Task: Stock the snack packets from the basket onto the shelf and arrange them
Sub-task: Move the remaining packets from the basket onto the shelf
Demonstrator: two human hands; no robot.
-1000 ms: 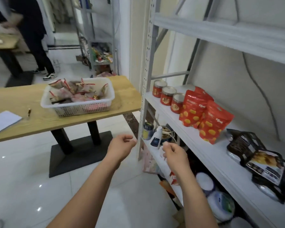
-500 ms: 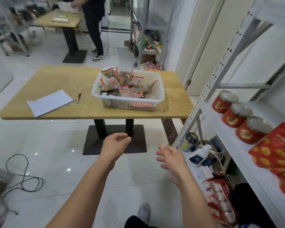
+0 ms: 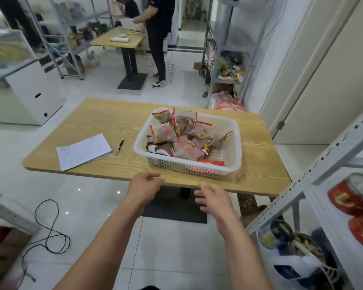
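Both hands, left hand [image 3: 145,187] loosely curled and right hand [image 3: 213,197] spread, hold nothing before the basket [image 3: 228,130], whose snack packets [image 3: 172,135] look light, crinkly, best pinched by a sealed edge.

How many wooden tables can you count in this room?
2. The near table holds the white basket; the far table stands farther back beside a standing person. Others may be hidden.

Both bare forearms reach forward; the left hand [image 3: 145,189] is loosely curled, the right hand [image 3: 214,199] relaxed, both holding nothing.
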